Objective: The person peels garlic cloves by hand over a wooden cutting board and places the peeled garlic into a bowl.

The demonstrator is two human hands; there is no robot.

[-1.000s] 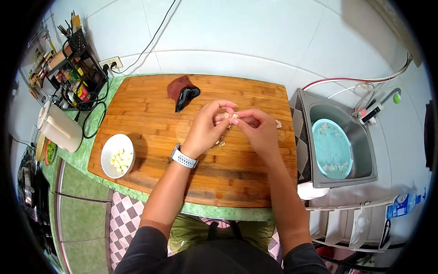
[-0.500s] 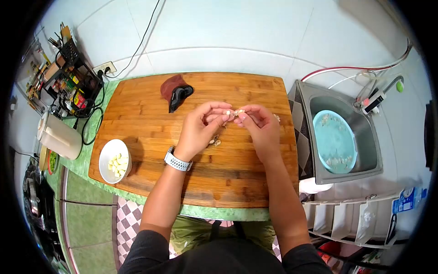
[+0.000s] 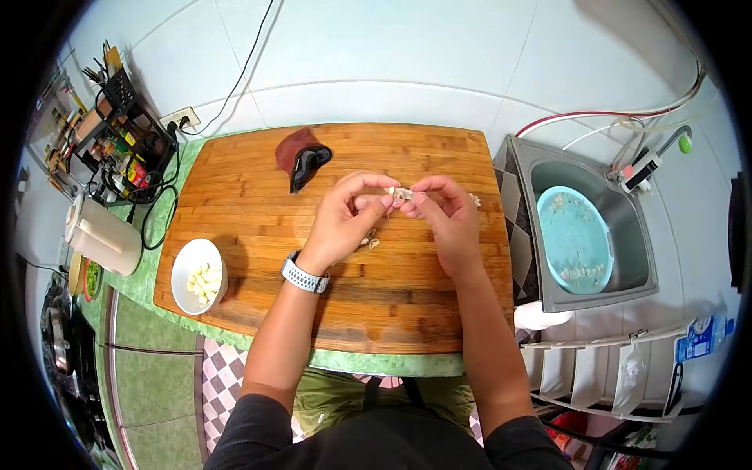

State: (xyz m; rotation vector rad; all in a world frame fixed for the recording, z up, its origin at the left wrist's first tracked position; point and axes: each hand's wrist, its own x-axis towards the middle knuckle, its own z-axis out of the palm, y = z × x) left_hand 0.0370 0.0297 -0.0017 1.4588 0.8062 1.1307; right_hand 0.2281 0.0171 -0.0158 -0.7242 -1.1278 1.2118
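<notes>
Above the middle of the wooden board (image 3: 258,211), my left hand (image 3: 348,207) pinches a pale garlic clove (image 3: 394,191) between thumb and fingertips. Closed beside it, my right hand (image 3: 448,215) grips the papery garlic skin (image 3: 405,195) at the clove's other end, and the fingertips of both hands almost meet. Loose scraps of peel (image 3: 370,241) lie on the board under the hands. More whitish garlic bits (image 3: 475,200) show just past my right hand, partly hidden. At the board's left stands a white bowl (image 3: 180,262) with several peeled cloves (image 3: 205,283) in it.
A dark red and black cloth item (image 3: 301,157) lies toward the back of the board. On the right, a metal sink (image 3: 636,266) holds a light blue basin (image 3: 576,235) of water with floating scraps. A pitcher (image 3: 106,235) and a spice rack (image 3: 129,157) stand left.
My fingertips have shifted slightly, and the clove with its papery skin now shows more fully between them. The bowl and the loose peel stay put.
</notes>
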